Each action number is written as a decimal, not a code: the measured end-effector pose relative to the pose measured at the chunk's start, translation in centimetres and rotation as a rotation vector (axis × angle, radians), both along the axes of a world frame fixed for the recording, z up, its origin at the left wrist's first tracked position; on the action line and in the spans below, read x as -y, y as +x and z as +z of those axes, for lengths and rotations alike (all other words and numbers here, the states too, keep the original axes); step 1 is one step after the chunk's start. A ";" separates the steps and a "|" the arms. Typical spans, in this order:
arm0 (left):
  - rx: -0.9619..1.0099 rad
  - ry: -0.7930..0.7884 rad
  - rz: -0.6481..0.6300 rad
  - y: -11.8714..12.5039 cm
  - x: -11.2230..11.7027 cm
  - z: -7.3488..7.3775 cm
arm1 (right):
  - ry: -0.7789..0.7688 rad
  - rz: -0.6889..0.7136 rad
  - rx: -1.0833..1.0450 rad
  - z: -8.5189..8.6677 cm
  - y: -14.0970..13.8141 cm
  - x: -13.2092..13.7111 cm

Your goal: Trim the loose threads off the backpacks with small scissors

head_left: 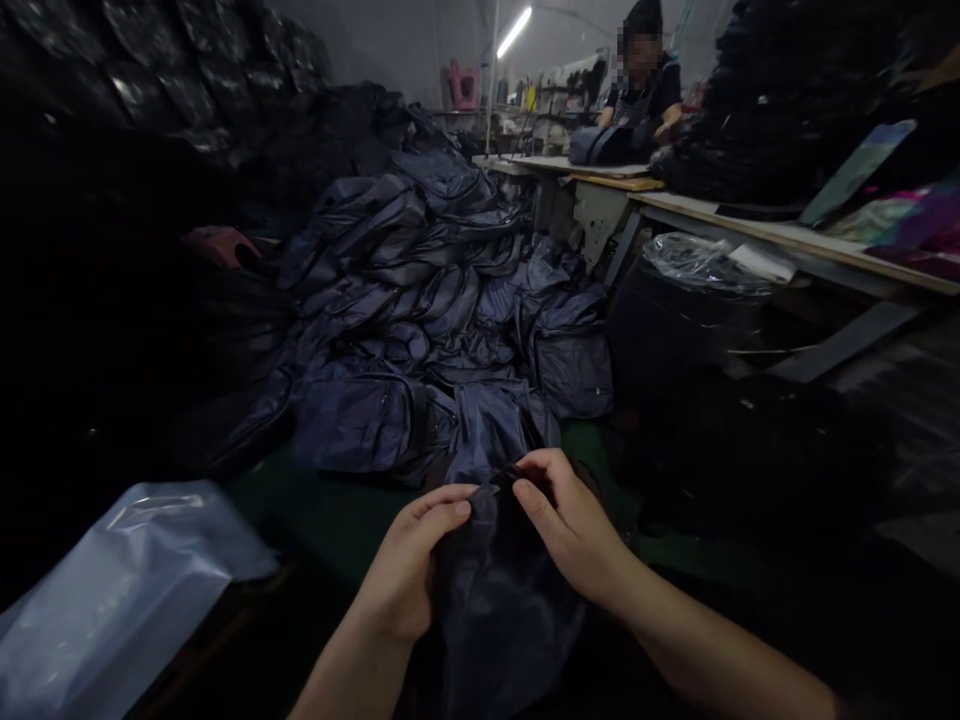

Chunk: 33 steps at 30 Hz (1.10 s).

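Observation:
A dark navy fabric bag hangs upright in front of me, its lower part fading into shadow. My left hand pinches its upper left edge between thumb and fingers. At the upper right, my right hand has its fingers curled round a dark part of the same bag, perhaps a strap or a zip edge; the dim light hides which. Just beyond my hands lies a navy backpack, part of a large pile of similar backpacks.
Clear plastic packaging lies at the lower left. A long worktable runs along the right, with a plastic-lined sack beside it. Behind the table, a person handles a dark bag. A pink stool sits left of the pile.

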<state>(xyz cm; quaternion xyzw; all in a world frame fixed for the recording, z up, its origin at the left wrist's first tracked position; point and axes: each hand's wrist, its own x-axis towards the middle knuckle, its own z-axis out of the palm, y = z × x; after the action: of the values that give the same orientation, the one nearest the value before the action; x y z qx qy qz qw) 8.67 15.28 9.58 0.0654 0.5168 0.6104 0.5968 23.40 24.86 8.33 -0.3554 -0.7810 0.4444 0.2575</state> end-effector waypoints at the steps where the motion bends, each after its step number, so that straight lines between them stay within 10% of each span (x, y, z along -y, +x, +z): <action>1: -0.001 -0.006 0.021 0.0 0.0 0.0 | 0.008 0.010 -0.002 0.0 0.2 0.1; 33: -0.111 0.070 0.153 1.3 -0.2 -0.6 | 0.307 -0.033 -0.147 -0.3 1.0 1.3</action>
<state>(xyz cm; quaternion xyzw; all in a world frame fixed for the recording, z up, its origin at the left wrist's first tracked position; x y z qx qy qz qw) 10.02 15.49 9.00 0.0805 0.5308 0.6672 0.5163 24.35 23.52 8.08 -0.2912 -0.8128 0.3405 0.3724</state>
